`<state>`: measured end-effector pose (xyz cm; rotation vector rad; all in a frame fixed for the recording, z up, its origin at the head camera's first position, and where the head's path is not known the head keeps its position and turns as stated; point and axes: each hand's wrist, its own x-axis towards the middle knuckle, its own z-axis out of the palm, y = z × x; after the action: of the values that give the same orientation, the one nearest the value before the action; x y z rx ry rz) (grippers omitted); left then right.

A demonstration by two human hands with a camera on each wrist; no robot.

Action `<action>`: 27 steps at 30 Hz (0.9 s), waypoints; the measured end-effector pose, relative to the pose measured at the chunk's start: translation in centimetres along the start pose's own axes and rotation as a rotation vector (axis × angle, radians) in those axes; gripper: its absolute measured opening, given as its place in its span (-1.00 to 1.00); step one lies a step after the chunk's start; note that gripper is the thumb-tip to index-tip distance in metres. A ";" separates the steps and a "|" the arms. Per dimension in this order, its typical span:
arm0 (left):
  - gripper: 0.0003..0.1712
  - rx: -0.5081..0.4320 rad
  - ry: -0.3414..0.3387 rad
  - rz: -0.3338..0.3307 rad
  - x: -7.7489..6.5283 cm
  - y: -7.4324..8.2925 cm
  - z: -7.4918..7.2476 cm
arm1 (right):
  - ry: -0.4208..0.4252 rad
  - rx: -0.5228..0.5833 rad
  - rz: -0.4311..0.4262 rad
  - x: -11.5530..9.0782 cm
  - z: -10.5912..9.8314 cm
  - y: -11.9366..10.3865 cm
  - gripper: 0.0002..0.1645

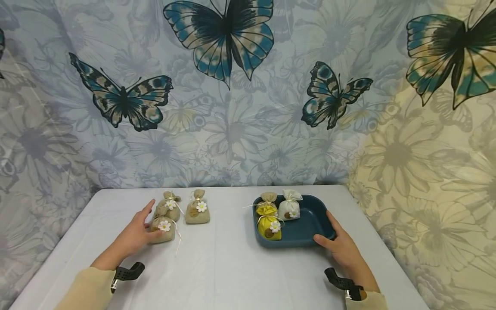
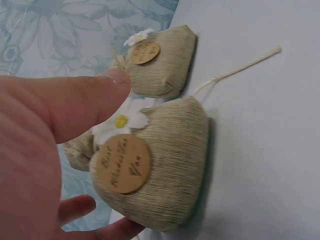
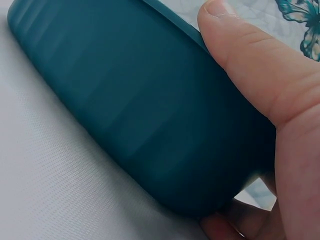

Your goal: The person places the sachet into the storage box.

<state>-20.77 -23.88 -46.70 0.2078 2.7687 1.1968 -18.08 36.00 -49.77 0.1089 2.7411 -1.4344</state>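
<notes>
My left hand (image 1: 135, 234) is spread beside the beige sachets on the left. Its thumb passes over the front beige sachet (image 2: 170, 165), which carries a white daisy and a round wooden tag; other fingertips show at its far side. Contact is unclear. Right behind stands a second beige sachet (image 1: 172, 212), and a third beige sachet (image 1: 197, 214) stands to its right. With thumb at the rim and fingers round the outer corner, my right hand (image 1: 345, 252) holds the blue tray (image 1: 310, 224). Inside are a yellow sachet (image 1: 267, 230), a white sachet (image 1: 288, 211) and a beige sachet (image 1: 269, 197).
White cloth covers the table (image 1: 224, 275). A flowered backdrop (image 1: 240, 142) with printed butterflies hangs right behind its far edge. A thin cord (image 1: 178, 245) trails from the front beige sachet onto the cloth.
</notes>
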 end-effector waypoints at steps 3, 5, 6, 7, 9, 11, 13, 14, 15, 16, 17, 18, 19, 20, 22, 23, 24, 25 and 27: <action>0.33 -0.003 0.002 -0.022 -0.1 -0.4 0.5 | -0.003 0.002 0.012 0.0 0.0 0.0 0.26; 0.32 0.003 0.008 -0.032 -0.2 -0.6 0.8 | -0.007 0.004 0.019 -0.1 0.0 -0.1 0.26; 0.32 0.006 0.011 -0.035 -0.2 -0.7 0.9 | -0.008 0.003 0.022 -0.1 0.0 -0.1 0.26; 0.31 0.004 0.015 -0.038 -0.2 -0.8 1.0 | -0.009 0.003 0.026 -0.1 0.1 -0.1 0.26; 0.30 -0.007 0.024 -0.037 -0.3 -1.0 1.1 | -0.014 0.001 0.034 -0.1 0.1 -0.1 0.26; 0.28 -0.017 0.043 -0.041 -0.4 -1.1 1.2 | -0.016 -0.002 0.043 -0.1 0.1 -0.1 0.27; 0.23 -0.023 0.062 -0.041 -0.6 -1.3 1.2 | -0.016 -0.008 0.052 -0.1 0.1 -0.1 0.27; 0.21 -0.020 0.072 -0.042 -0.7 -1.3 1.3 | -0.016 -0.010 0.054 -0.1 0.1 -0.1 0.28; 0.18 -0.017 0.081 -0.042 -0.8 -1.3 1.3 | -0.015 -0.011 0.053 -0.1 0.1 0.0 0.28; 0.15 -0.014 0.088 -0.042 -0.8 -1.4 1.4 | -0.014 -0.010 0.052 -0.1 0.1 0.0 0.28; 0.13 -0.010 0.091 -0.038 -0.9 -1.4 1.4 | -0.014 -0.009 0.049 -0.1 0.1 -0.1 0.28; 0.10 -0.014 0.095 -0.038 -0.9 -1.5 1.4 | -0.014 -0.006 0.047 -0.1 0.1 -0.1 0.28; 0.09 -0.014 0.100 -0.035 -1.0 -1.5 1.5 | -0.013 -0.003 0.045 -0.1 0.1 -0.1 0.28; 0.09 -0.016 0.106 -0.034 -1.0 -1.5 1.5 | -0.013 0.001 0.043 -0.1 0.1 -0.1 0.29; 0.11 -0.031 0.113 -0.029 -1.0 -1.6 1.5 | -0.011 0.000 0.044 -0.1 0.1 -0.2 0.28; 0.12 -0.036 0.115 -0.027 -1.0 -1.6 1.5 | -0.010 -0.002 0.048 -0.2 0.1 -0.2 0.28; 0.11 -0.040 0.117 -0.028 -1.1 -1.6 1.5 | -0.009 -0.005 0.050 -0.2 0.1 -0.2 0.28; 0.11 -0.041 0.118 -0.028 -1.1 -1.6 1.5 | -0.007 -0.007 0.051 -0.2 0.1 -0.2 0.28; 0.07 -0.032 0.114 -0.027 -1.2 -1.8 1.6 | -0.005 -0.013 0.049 -0.2 0.1 -0.3 0.28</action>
<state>-19.47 -24.16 -48.98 0.1026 2.8364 1.2837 -17.92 35.78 -49.57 0.1708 2.7236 -1.4030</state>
